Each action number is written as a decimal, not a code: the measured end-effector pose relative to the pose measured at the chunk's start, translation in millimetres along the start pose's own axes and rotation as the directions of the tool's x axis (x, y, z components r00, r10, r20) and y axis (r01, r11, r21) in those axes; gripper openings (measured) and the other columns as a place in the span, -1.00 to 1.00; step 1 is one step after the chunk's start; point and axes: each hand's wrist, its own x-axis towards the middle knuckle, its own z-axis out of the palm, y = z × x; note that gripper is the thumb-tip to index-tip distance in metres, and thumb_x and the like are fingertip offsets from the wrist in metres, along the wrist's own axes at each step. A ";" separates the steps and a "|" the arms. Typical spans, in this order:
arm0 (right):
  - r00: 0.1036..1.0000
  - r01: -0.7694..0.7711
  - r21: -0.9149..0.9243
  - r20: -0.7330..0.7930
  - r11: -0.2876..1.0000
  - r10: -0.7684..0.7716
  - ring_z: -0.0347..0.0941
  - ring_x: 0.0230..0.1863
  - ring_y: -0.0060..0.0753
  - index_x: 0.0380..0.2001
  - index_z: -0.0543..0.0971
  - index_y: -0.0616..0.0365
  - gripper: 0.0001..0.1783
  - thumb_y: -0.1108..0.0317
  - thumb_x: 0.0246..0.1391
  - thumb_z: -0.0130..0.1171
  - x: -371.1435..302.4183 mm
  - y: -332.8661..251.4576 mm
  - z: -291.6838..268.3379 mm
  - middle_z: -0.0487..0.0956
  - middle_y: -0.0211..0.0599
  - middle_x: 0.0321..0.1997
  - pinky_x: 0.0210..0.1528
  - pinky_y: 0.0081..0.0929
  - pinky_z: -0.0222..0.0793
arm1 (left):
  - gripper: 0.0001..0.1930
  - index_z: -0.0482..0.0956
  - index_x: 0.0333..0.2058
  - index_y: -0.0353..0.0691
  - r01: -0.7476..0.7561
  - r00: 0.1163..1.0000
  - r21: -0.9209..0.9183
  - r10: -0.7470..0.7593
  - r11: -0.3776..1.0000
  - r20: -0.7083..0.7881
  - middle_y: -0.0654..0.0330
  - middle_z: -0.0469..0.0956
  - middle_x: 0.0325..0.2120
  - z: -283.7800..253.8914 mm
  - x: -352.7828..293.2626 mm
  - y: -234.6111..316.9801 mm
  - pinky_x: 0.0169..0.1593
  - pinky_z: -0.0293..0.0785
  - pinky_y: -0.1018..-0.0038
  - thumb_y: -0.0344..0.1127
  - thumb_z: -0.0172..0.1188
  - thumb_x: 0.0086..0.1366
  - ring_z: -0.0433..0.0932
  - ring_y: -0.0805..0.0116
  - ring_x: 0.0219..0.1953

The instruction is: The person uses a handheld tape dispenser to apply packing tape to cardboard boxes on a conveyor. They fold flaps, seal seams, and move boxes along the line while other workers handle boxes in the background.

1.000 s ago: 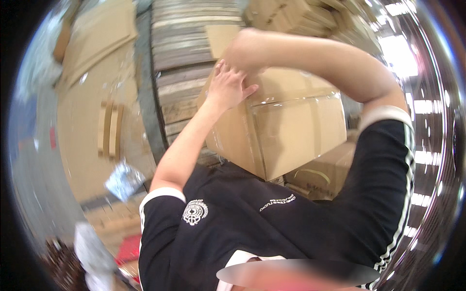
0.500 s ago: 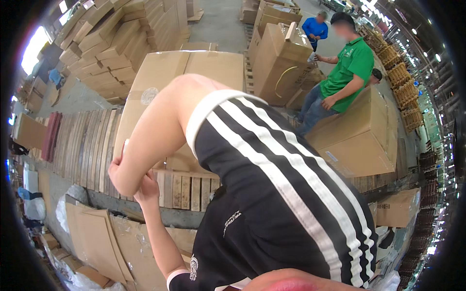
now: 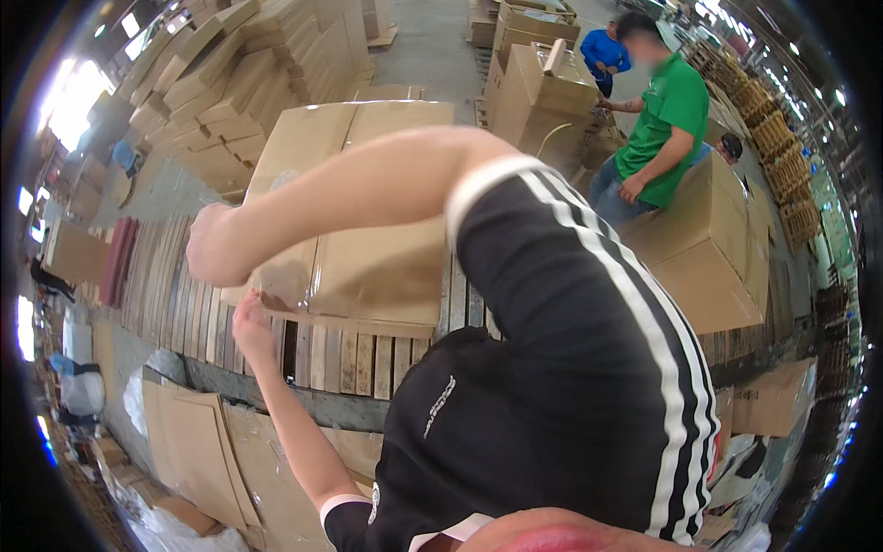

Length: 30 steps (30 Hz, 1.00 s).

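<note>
Head view — left of centre, my right hand point(image 3: 217, 247) curls, grip hidden; my left hand point(image 3: 252, 322) at carton's point(image 3: 382, 267) lower-left corner — hold unclear.

A large, brown corrugated cardboard carton point(image 3: 379, 264) lies flat on the slatted wooden pallet point(image 3: 357, 362), its upper flaps meeting at a glossy taped seam; pallet slats show beyond its left and near edges.
</note>
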 end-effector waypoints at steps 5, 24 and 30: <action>0.831 0.102 0.004 -0.550 0.995 -0.083 0.76 -0.16 -0.16 -0.33 0.80 -0.10 -0.86 0.21 0.07 0.34 -143.9 -19.8 37.4 0.81 -0.38 -0.16 -0.26 -0.18 0.66 | -0.45 0.55 0.27 -0.29 0.401 0.898 -0.916 0.188 0.019 0.397 0.05 0.66 0.20 -33.1 -0.7 43.9 0.39 0.40 -0.02 0.08 -0.11 0.72 0.58 0.20 0.30; 0.717 -0.065 0.585 -0.536 0.809 0.446 0.63 -0.38 -0.16 -0.10 0.77 0.06 -0.62 0.40 -0.08 0.48 -223.5 -70.8 95.6 0.77 -0.29 0.14 -0.35 -0.30 0.57 | -0.92 0.68 -0.23 -0.31 0.255 0.949 -0.817 0.027 0.517 0.313 0.26 0.63 -0.48 34.9 5.9 32.1 -0.41 0.34 0.57 -0.41 0.32 0.44 0.54 0.51 -0.45; 0.770 -0.130 0.619 -0.429 0.774 0.472 0.43 -0.54 -0.28 -0.15 0.76 0.13 -0.58 0.53 -0.22 0.50 -460.3 -89.9 75.3 0.79 -0.33 0.14 -0.46 -0.40 0.42 | -0.79 0.81 -0.19 -0.38 0.186 0.982 -0.508 -0.159 0.841 0.097 0.23 0.72 -0.46 47.4 -6.6 72.7 -0.32 0.44 0.54 -0.31 0.40 0.39 0.57 0.53 -0.43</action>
